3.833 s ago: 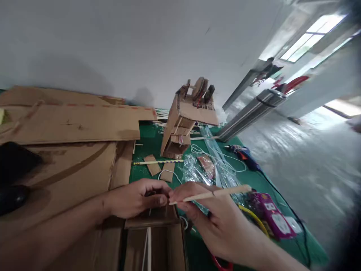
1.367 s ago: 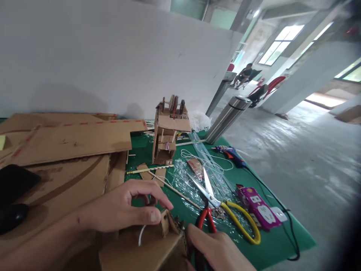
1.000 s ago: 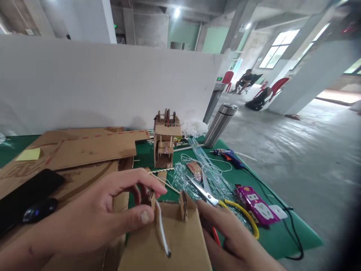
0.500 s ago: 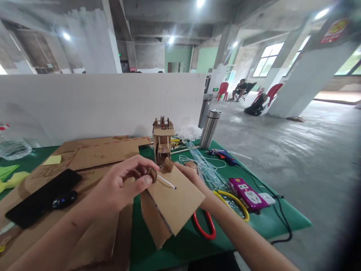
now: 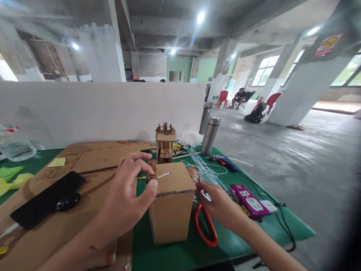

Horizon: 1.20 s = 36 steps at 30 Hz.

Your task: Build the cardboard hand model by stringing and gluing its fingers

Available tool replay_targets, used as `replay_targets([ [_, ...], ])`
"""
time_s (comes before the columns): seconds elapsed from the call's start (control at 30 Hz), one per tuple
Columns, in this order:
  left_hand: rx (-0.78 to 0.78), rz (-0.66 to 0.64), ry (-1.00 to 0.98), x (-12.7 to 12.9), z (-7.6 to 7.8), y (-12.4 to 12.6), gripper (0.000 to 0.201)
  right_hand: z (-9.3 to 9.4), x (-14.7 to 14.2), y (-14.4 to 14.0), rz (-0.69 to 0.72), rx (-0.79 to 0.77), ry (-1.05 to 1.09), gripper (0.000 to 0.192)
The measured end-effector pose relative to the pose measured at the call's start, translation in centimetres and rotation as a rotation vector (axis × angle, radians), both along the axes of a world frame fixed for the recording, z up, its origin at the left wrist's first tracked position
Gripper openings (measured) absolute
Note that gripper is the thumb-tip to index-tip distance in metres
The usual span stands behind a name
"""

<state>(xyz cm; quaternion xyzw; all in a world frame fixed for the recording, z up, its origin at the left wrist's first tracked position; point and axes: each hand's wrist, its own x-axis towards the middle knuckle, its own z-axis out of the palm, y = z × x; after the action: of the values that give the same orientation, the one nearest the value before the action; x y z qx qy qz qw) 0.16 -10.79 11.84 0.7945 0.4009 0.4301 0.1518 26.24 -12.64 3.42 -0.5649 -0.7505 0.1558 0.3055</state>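
A cardboard box stands upright on the green table, and a short white string comes out of a hole in its top. Between the thumb and fingertips of my left hand is a small cardboard piece at the string's end, by the box's upper left edge. My right hand is closed beside the box's upper right corner. A bit of shiny metal shows at its fingers; what they grip is hidden. Below that hand lies a red scissor handle.
Behind the box stands a cardboard model with sticks. A steel flask, glue gun and purple power strip with cables are at right. Cardboard sheets, a black phone-like slab and a water bottle lie left.
The box has turned from tilted to upright and now rests on the table. My right hand has come from behind it to its right side. My left hand keeps its pinch.
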Motion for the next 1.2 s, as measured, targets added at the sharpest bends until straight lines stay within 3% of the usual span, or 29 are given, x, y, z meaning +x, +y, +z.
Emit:
replay_targets([
  [0.13,0.079,0.013,-0.033,0.7,-0.9,0.5,0.007,-4.5,4.1,-2.6,-0.134,0.084,-0.348,0.030],
  [0.27,0.088,-0.014,-0.018,0.8,-1.1,0.7,0.003,-9.0,6.7,-4.1,-0.224,0.226,-0.474,0.025],
  [0.37,0.074,-0.021,0.026,0.5,-0.9,0.5,0.003,-10.6,7.2,-4.5,-0.268,0.240,-0.497,0.026],
  [0.5,0.036,-0.040,0.066,0.1,-0.8,0.1,0.010,-10.9,7.0,-4.0,-0.346,0.195,-0.468,0.026],
  [0.73,-0.049,-0.092,0.062,-0.6,-0.7,0.0,0.016,-9.7,7.2,-2.8,-0.357,-0.058,-0.384,0.028],
  [0.87,-0.041,-0.095,0.051,-0.8,-0.8,0.3,0.023,-8.1,7.1,-2.5,-0.358,-0.205,-0.398,0.033],
  [1.0,-0.016,-0.066,0.068,-1.1,-0.9,0.4,0.022,-6.8,6.8,-2.3,-0.392,-0.337,-0.460,0.024],
  [1.2,0.042,-0.015,0.091,-1.8,-1.1,0.6,0.014,-7.2,7.5,-2.0,-0.395,-0.377,-0.392,0.021],
])
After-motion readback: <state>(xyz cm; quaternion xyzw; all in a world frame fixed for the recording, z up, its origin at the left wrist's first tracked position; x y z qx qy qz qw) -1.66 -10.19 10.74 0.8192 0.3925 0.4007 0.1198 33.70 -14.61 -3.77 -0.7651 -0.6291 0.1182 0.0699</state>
